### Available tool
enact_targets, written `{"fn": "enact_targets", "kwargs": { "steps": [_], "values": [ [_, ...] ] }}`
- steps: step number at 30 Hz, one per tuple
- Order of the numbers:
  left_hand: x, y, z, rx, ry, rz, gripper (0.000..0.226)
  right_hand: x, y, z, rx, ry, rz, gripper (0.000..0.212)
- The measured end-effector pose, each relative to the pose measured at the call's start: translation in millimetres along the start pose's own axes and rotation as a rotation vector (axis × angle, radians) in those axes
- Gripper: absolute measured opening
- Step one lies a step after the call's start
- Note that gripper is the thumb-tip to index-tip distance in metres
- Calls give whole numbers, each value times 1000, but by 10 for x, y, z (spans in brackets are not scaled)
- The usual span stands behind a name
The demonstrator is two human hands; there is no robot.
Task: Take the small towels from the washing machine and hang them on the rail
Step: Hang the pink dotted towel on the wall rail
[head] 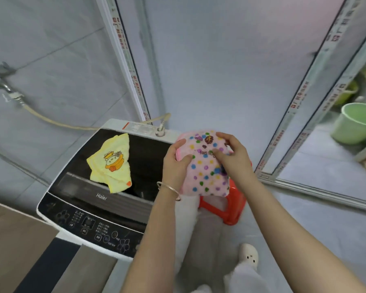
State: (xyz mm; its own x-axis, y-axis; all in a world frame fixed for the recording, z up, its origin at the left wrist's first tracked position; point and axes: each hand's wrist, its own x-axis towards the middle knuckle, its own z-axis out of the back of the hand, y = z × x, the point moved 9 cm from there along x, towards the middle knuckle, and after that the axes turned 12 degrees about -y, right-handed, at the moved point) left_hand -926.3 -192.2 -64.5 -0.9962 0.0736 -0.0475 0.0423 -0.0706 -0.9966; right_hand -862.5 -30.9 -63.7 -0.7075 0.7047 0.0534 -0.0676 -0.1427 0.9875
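A pink towel (205, 174) with coloured dots hangs in front of me, just right of the washing machine (97, 210). My left hand (175, 163) grips its left edge, thumb on the front. My right hand (232, 157) holds its upper right part, fingers curled over the cloth. A small yellow towel (111, 163) with a cartoon print lies spread on the machine's dark shut lid. No rail is in view.
An orange plastic stool (226, 210) stands on the floor below the pink towel. A tap (0, 81) and hose (57, 122) run along the left wall to the machine. A green bucket (355, 123) sits behind the sliding door frame (300, 106) on the right.
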Motion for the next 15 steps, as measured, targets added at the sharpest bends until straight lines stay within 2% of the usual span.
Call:
{"fn": "enact_targets", "kwargs": {
  "steps": [8,15],
  "values": [
    [-464,-52,-846,5,211,1,41,-173,-102,1077,-41,-234,-1,40],
    [-1147,-157,-1883,-23,410,-21,42,-368,-189,2339,-54,-445,-16,40]
  ]
}}
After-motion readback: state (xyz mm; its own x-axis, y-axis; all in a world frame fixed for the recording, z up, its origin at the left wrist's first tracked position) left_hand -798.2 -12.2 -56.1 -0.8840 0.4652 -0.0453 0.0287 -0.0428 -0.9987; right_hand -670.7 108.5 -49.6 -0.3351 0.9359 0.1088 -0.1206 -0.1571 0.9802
